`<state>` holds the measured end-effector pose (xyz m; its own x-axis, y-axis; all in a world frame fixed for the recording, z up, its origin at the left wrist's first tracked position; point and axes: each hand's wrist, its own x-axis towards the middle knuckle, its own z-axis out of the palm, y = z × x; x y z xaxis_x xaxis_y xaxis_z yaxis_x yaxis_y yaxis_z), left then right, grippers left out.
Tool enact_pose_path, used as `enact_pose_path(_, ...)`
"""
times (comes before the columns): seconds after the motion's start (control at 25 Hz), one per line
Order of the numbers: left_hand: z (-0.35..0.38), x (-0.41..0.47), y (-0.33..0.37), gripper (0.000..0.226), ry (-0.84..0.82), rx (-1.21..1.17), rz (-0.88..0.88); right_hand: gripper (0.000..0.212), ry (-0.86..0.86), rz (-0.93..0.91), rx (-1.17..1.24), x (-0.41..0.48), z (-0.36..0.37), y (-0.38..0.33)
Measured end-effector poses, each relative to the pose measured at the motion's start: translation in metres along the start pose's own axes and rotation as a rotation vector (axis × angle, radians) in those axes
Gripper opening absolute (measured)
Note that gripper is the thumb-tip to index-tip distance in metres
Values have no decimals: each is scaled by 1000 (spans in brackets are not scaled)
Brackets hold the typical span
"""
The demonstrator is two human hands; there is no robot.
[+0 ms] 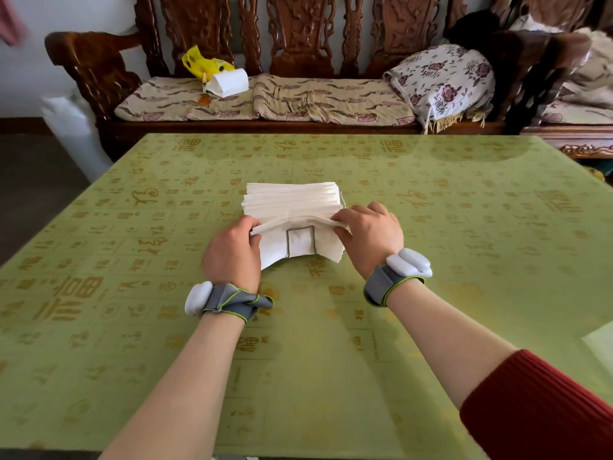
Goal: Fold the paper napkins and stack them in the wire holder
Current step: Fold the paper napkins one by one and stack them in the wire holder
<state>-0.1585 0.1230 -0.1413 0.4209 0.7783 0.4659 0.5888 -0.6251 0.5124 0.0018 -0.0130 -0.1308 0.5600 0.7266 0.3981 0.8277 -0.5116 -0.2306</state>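
Wire holder (288,242), packed with folded napkins (292,197), stands mid-table (431,260), well clear of every edge. Left hand (232,250) and right hand (371,234) each pinch one end of the nearest napkin (318,220) with curled fingers. The table cover repeats the gold character 福 (78,287); the smaller writing is illegible.

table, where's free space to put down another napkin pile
Bare green table lies wide left of the left hand, right of the right hand, and beyond the napkins to the far edge. Crowded only mid-table, round the wire holder.
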Motion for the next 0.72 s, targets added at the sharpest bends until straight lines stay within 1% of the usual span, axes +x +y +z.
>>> enact_pose_path(0.08, 1, 1, -1, 21, 2, 86, 99, 19, -94, -36, -100, 6, 1, -1)
enact_pose_path(0.16, 1, 0, -1, 24, 14, 150, 159, 20, -130, -26, -126, 9, 3, -3)
enact_pose_path(0.24, 1, 0, -2, 24, 27, 164, 153, 20, -91, -20, -97, 8, 3, -4)
enact_pose_path(0.32, 1, 3, -6, 22, 52, 126, 141, 18, 21, -59, -46, 7, 3, -4)
enact_pose_path(0.4, 0, 6, -10, 22, 81, 64, 168, 17, 97, -102, -15, 8, 3, -5)
enact_pose_path(0.52, 2, 8, -9, 15, 111, -15, 241, 17, 113, -139, 12, 11, 2, -6)
enact_pose_path(0.64, 2, 16, -8, 8, 99, 20, 305, 21, 84, -131, -1, 14, 2, -4)
enact_pose_path(0.72, 2, 24, -9, 6, 56, 48, 332, 18, 77, -149, -26, 20, 3, -4)
